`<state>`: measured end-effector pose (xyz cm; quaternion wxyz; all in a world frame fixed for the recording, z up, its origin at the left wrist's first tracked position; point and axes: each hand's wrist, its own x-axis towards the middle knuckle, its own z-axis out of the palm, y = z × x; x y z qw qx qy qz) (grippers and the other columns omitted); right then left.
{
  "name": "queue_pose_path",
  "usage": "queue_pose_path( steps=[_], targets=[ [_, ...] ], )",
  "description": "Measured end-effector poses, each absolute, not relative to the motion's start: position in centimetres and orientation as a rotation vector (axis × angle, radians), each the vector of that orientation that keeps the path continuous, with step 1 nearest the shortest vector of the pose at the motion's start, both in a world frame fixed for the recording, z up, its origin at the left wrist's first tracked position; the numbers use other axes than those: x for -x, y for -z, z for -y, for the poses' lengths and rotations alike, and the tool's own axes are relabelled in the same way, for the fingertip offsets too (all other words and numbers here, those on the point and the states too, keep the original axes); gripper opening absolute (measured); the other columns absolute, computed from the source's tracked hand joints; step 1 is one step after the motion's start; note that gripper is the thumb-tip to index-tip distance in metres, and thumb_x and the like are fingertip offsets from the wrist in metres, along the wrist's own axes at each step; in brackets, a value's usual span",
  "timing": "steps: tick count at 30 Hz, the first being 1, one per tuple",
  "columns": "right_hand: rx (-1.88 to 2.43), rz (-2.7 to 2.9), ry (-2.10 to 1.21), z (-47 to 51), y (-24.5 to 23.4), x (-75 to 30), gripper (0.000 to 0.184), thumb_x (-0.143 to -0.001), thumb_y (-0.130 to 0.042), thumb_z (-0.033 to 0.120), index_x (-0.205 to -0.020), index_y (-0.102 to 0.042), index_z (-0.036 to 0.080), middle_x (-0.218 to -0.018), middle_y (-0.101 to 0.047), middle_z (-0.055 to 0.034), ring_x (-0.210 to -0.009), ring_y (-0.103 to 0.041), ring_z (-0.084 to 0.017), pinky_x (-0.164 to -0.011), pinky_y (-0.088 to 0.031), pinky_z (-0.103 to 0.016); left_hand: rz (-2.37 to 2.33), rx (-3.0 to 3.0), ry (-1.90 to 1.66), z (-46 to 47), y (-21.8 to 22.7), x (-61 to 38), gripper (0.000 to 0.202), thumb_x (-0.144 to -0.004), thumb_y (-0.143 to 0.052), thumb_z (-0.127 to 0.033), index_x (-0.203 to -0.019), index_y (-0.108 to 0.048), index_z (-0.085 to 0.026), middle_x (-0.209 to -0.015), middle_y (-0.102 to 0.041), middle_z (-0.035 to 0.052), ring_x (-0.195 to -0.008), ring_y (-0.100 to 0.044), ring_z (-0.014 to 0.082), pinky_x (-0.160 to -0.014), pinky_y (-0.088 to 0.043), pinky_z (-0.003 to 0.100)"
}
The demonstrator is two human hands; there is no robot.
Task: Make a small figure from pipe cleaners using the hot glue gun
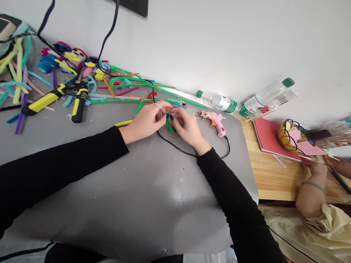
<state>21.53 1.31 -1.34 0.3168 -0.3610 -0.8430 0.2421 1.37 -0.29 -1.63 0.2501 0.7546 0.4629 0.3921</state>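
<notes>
My left hand [146, 120] and my right hand [188, 128] meet over the grey table sheet [135, 192], both pinched on a short green pipe cleaner [169, 125] held between their fingertips. A ring shows on a left finger. More green pipe cleaners [127, 84] lie just beyond the hands. A pink glue gun [215, 120] rests right of my right hand, its black cord [180, 148] looping under my wrists.
Yellow-handled pliers [43, 101] and cutters [80, 100] lie at the left among several coloured pipe cleaners and finished flowers [66, 55]. Two plastic bottles [264, 98] lie by the wall. On the wooden table, another person's hands [325, 174] work near a red book [268, 136].
</notes>
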Motion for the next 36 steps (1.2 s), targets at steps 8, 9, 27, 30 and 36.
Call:
queue_pose_path(
  steps=[8, 9, 27, 30, 36],
  targets=[
    [0.959, 2.213, -0.61, -1.7, 1.83, -21.64, 0.021, -0.097, -0.051, 0.019, -0.115, -0.062, 0.021, -0.088, -0.07, -0.0022, -0.066, -0.059, -0.014, -0.067, -0.05, -0.028, -1.281, -2.088, -1.025, -0.11, 2.09, -1.26, 0.034, -0.088, -0.055, -0.022, -0.121, -0.064, -0.02, -0.09, -0.073, 0.0022, -0.066, -0.064, 0.0166, -0.073, -0.053, 0.03],
    [0.954, 2.213, -0.606, -1.75, 1.88, -21.66, 0.02, -0.098, -0.051, 0.02, -0.114, -0.062, 0.021, -0.091, -0.072, -0.0032, -0.068, -0.06, -0.014, -0.067, -0.051, -0.028, -1.285, -2.091, -1.017, -0.13, 2.1, -1.26, 0.034, -0.087, -0.055, -0.022, -0.121, -0.064, -0.019, -0.092, -0.073, 0.0027, -0.066, -0.064, 0.0165, -0.073, -0.053, 0.03],
    [0.911, 2.192, -0.573, -1.43, 1.45, -21.55, 0.023, -0.089, -0.049, 0.013, -0.105, -0.064, 0.021, -0.102, -0.073, -0.0065, -0.08, -0.063, -0.016, -0.062, -0.051, -0.028, -1.233, -2.095, -1.017, -0.31, 2.52, -1.1, 0.034, -0.089, -0.055, -0.02, -0.122, -0.065, -0.02, -0.1, -0.075, 0.0043, -0.068, -0.066, 0.0168, -0.073, -0.052, 0.03],
    [0.912, 2.206, -0.56, -1.39, 1.36, -21.53, 0.024, -0.088, -0.048, 0.013, -0.104, -0.064, 0.022, -0.101, -0.072, -0.0064, -0.081, -0.063, -0.017, -0.063, -0.051, -0.029, -1.229, -2.111, -1.007, -0.33, 2.5, -1.06, 0.035, -0.089, -0.055, -0.021, -0.122, -0.065, -0.019, -0.102, -0.075, 0.0049, -0.07, -0.066, 0.0174, -0.073, -0.053, 0.031],
    [0.883, 2.222, -0.535, -1.42, 1.39, -21.55, 0.025, -0.087, -0.047, 0.011, -0.102, -0.065, 0.021, -0.098, -0.07, -0.006, -0.082, -0.062, -0.018, -0.066, -0.05, -0.03, -1.204, -2.149, -0.993, -0.44, 2.56, -0.99, 0.034, -0.09, -0.054, -0.023, -0.122, -0.065, -0.019, -0.11, -0.076, 0.0072, -0.073, -0.067, 0.0179, -0.075, -0.052, 0.032]
  ],
)
